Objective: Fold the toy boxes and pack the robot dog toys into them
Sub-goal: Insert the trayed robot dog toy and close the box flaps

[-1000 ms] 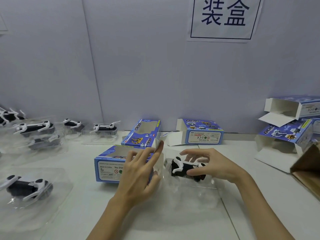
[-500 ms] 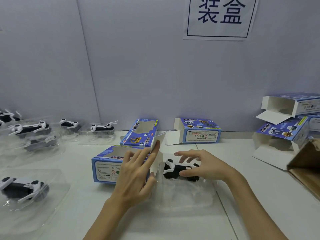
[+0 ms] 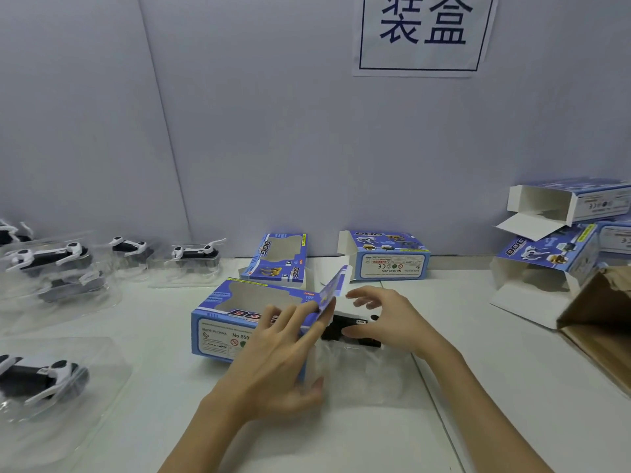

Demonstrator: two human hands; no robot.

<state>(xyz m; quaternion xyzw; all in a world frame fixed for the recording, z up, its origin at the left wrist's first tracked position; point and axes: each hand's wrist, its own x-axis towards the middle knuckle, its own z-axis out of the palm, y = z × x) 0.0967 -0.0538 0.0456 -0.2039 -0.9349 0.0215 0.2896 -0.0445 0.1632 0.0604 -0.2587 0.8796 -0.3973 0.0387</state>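
A blue windowed toy box (image 3: 235, 312) lies on the white table, its open end facing right. My left hand (image 3: 273, 363) rests on the box with straight fingers, the index finger propping up the end flap (image 3: 336, 285). A black-and-white robot dog toy (image 3: 343, 331) in a clear plastic tray (image 3: 362, 373) sits at the box mouth, its front hidden behind my left fingers. My right hand (image 3: 386, 322) curls round the toy, thumb on its near side and fingers arched over the top.
Two more blue boxes (image 3: 278, 257) (image 3: 391, 257) lie against the back wall. Open boxes are stacked at the right (image 3: 546, 264), next to a brown carton (image 3: 601, 322). Several dog toys in clear trays fill the left side (image 3: 37, 373) (image 3: 194, 252).
My right hand has slid the toy and its tray left, up to the box's open end. My left hand has lifted the end flap higher.
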